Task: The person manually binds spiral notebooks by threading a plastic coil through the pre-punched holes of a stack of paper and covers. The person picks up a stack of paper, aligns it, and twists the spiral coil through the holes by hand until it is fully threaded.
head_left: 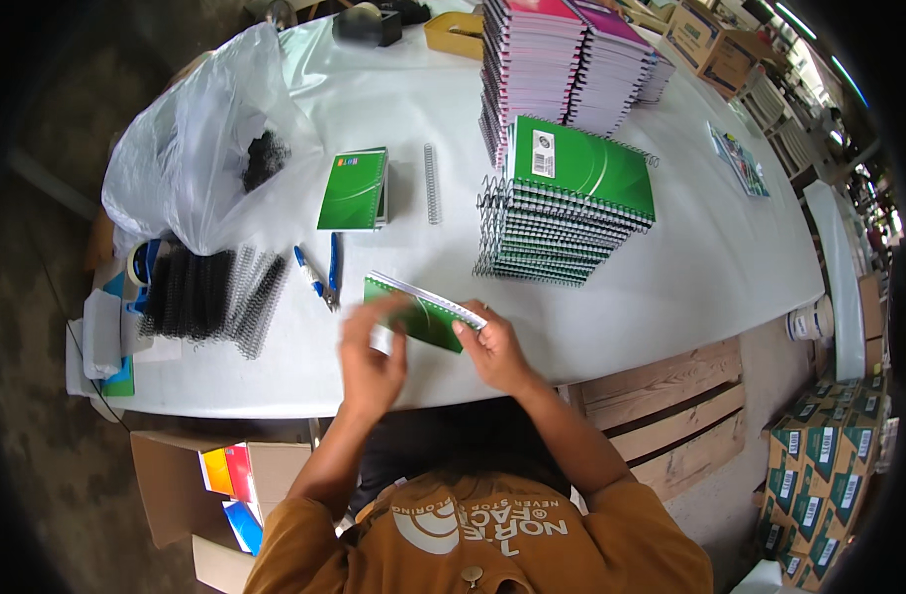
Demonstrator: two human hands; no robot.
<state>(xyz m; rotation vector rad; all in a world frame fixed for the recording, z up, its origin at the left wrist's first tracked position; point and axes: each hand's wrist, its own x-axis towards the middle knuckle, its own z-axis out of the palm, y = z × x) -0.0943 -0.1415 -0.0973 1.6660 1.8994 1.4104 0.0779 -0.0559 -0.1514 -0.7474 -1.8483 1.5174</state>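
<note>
My right hand grips the right end of a small green-covered notebook, its thumb on the cover. A row of punched holes runs along the notebook's upper edge, beside the white page edges. At the notebook's left end is my left hand, its fingers bent and smeared by motion; whether it grips the notebook is unclear. Beyond them lie another green notebook and a single wire spiral. Blue-handled pliers and a blue-and-white tool rest left of the held notebook.
Green spiral notebooks form a stack at right, before taller pink and purple stacks. Black and clear wire spirals lie at left, below a plastic bag. An open cardboard box stands below the table's left edge.
</note>
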